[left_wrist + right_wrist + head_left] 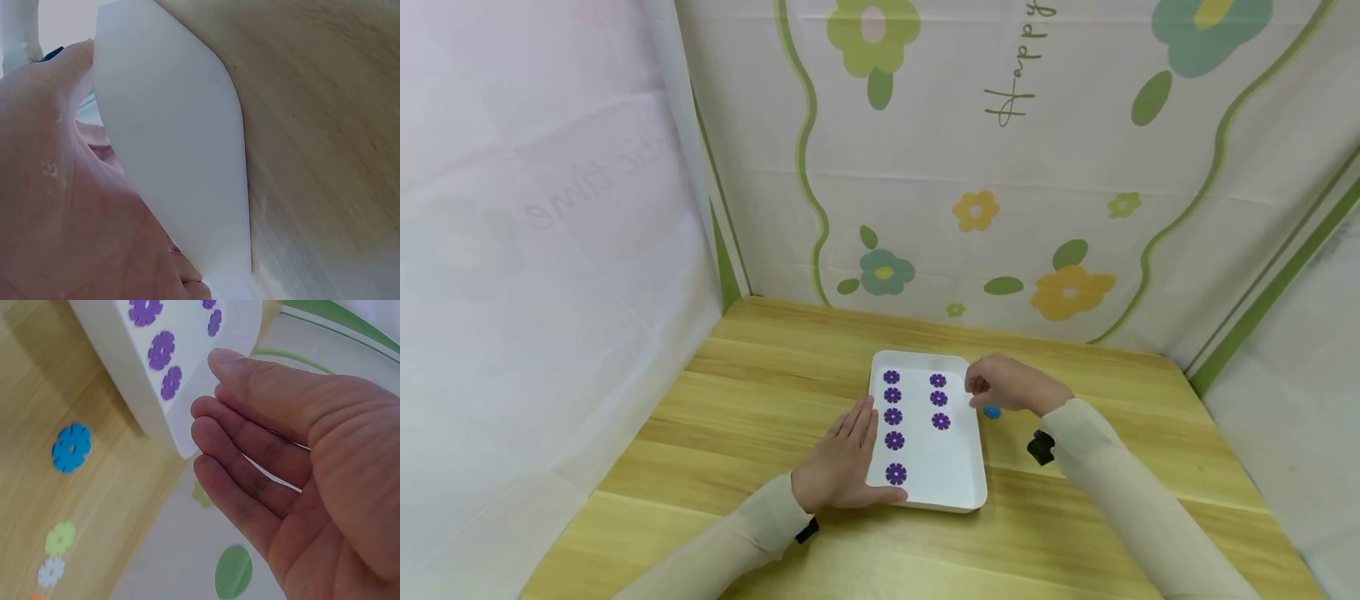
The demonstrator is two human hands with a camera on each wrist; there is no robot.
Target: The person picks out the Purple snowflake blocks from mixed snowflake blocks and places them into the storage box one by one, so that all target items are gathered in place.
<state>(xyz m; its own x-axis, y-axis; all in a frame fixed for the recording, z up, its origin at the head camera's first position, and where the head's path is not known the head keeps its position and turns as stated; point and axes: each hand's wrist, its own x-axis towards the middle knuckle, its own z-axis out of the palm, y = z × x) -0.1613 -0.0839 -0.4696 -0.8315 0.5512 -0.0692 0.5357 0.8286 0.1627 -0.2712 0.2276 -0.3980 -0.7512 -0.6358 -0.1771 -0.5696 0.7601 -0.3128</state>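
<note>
Purple snowflake discs [893, 416] lie flat in a white rectangular tray [925, 487], several in a column along its left side and three in a shorter column on the right. My left hand [842, 458] rests against the tray's left side with straight fingers, the thumb at the near rim. Over the tray's far right edge hangs my right hand [1009, 383], its fingers loosely bent. In the right wrist view nothing shows between the thumb and fingers. A blue snowflake disc [72, 447] lies on the table just right of the tray.
The right wrist view also shows a yellow-green disc [60, 538], a white disc [50, 572] and a sliver of an orange piece on the wooden table [760, 383]. Flower-printed white curtains [925, 167] enclose the table at the back and sides.
</note>
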